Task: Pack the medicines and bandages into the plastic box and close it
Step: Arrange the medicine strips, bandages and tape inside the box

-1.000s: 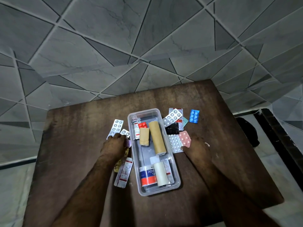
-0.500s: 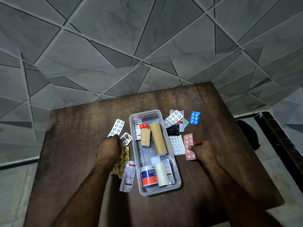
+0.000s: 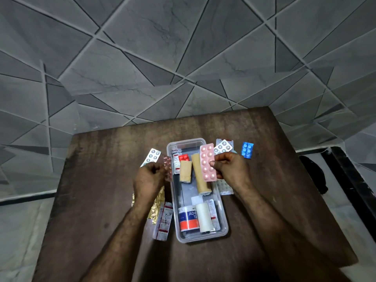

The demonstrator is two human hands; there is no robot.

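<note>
A clear plastic box point(image 3: 223, 228) lies open in the middle of the brown table point(image 3: 97, 200). Inside it are two tan bandage rolls point(image 3: 185, 173), a red blister point(image 3: 184, 157), an adhesive tape roll point(image 3: 188, 219) and a white roll point(image 3: 204, 217). My right hand point(image 3: 231, 167) holds a pink blister strip point(image 3: 207, 162) above the box. My left hand point(image 3: 149, 178) grips a small pinkish blister strip point(image 3: 167, 164) at the box's left wall. No lid is in view.
Left of the box lie a silver blister point(image 3: 152, 156), a gold foil strip point(image 3: 156, 208) and a red-and-white strip point(image 3: 163, 220). To the right are silver blisters point(image 3: 222, 147), a white strip point(image 3: 223, 187) and a blue blister point(image 3: 247, 150). A tiled wall rises behind the table.
My right hand lifted the pink strip from the table right of the box and carried it over the box. My left hand raised a small strip from the table's left side.
</note>
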